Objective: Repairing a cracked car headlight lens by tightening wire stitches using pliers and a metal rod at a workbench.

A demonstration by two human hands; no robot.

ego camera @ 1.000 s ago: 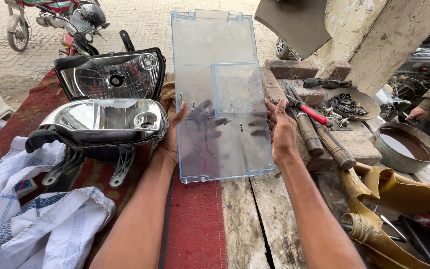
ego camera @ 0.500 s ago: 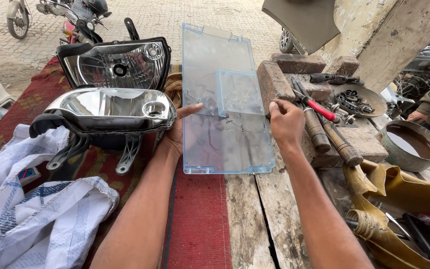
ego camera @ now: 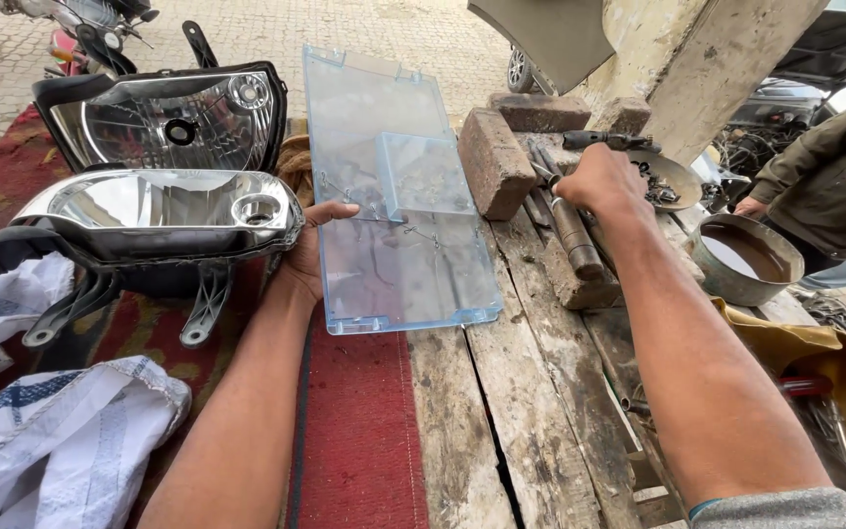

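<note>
Clear panel (ego camera: 399, 211): laid flat on the worktop (ego camera: 531, 411), beside the headlamp housing (ego camera: 154, 220).
Left hand (ego camera: 307, 257): held spread against the panel's edge.
Right hand (ego camera: 601, 181): closed around tools (ego camera: 570, 225); none lifted yet.

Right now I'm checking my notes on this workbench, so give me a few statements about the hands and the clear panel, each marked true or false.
1. The left hand rests on the left edge of the clear plastic panel. True.
2. The right hand holds the panel's right edge. False: it is off the panel, over the tools beside the brick.
3. The panel lies flat on the wooden bench. True.
4. The two headlight units sit to the right of the panel. False: they sit to its left.
5. A metal bowl stands at the right. True.
</note>
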